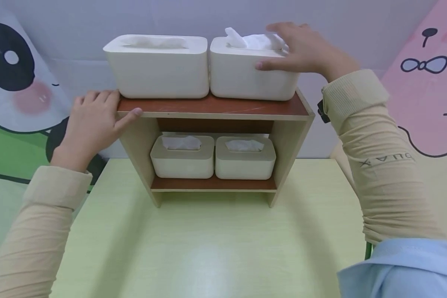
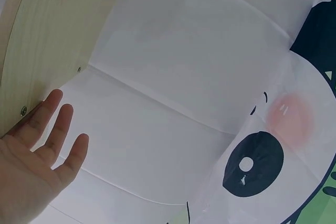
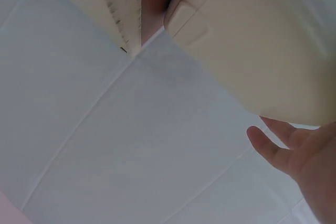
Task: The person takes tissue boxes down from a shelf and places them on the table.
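Observation:
My left hand [image 1: 91, 124] rests at the upper left corner of a small two-tier shelf [image 1: 216, 106], its thumb on the brown top board. In the left wrist view its fingers [image 2: 71, 163] extend loosely beside the side panel [image 2: 58, 30]. On the right, my right hand [image 1: 303, 54] grips a white tissue box [image 1: 246, 76], thumb against the front and fingers reaching over towards the back. A white tissue [image 1: 255, 41] sticks out of that box. The right wrist view shows the box [image 3: 252, 51] from its end, with two slightly bent fingers beside it.
A second white tissue box [image 1: 158, 74] stands beside it on the top board. Two smaller tissue boxes, left [image 1: 182, 161] and right [image 1: 245, 163], sit on the lower board. The shelf stands on a pale table [image 1: 208, 240] against a wall with cartoon pictures.

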A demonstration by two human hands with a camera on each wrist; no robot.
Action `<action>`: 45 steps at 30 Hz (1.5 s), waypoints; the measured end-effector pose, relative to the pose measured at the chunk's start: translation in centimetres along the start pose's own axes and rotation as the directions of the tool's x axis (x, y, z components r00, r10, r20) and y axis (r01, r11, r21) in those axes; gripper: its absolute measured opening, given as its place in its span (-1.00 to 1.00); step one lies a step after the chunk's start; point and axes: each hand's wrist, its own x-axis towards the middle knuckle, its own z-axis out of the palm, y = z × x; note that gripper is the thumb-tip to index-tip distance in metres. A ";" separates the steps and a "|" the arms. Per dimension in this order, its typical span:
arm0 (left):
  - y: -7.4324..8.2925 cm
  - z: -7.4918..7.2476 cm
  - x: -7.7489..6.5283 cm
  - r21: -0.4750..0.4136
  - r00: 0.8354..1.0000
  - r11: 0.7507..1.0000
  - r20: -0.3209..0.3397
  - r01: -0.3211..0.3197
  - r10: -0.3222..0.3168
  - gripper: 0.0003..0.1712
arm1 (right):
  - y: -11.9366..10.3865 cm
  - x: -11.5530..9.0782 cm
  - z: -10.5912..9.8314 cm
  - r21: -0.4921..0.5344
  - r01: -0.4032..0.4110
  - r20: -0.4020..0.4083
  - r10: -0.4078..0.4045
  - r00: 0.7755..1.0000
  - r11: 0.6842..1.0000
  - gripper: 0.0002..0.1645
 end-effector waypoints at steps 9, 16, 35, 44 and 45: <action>0.2 -0.3 -0.2 -0.001 1.000 1.000 0.011 0.003 -0.003 -0.11 | -0.3 1.3 0.2 0.114 -0.013 0.083 0.004 0.997 0.993 0.10; 0.3 -0.2 -0.2 -0.001 1.000 1.000 0.011 -0.004 0.004 -0.11 | -0.3 1.7 -0.2 0.150 -0.059 0.193 0.029 0.981 0.987 0.13; 0.2 -0.1 -0.5 -0.012 1.000 1.000 0.027 0.001 -0.001 -0.11 | -0.5 2.7 -0.6 0.108 -0.062 0.323 0.023 0.946 0.992 0.15; 0.3 -0.3 -0.5 -0.008 1.000 1.000 0.018 -0.011 0.011 -0.13 | -0.5 2.6 -0.4 0.102 -0.022 0.260 -0.005 0.966 0.995 0.12; 0.3 -0.3 -0.5 -0.008 1.000 1.000 0.019 -0.010 0.010 -0.13 | -0.5 2.6 -0.4 0.105 -0.026 0.256 -0.002 0.967 0.994 0.11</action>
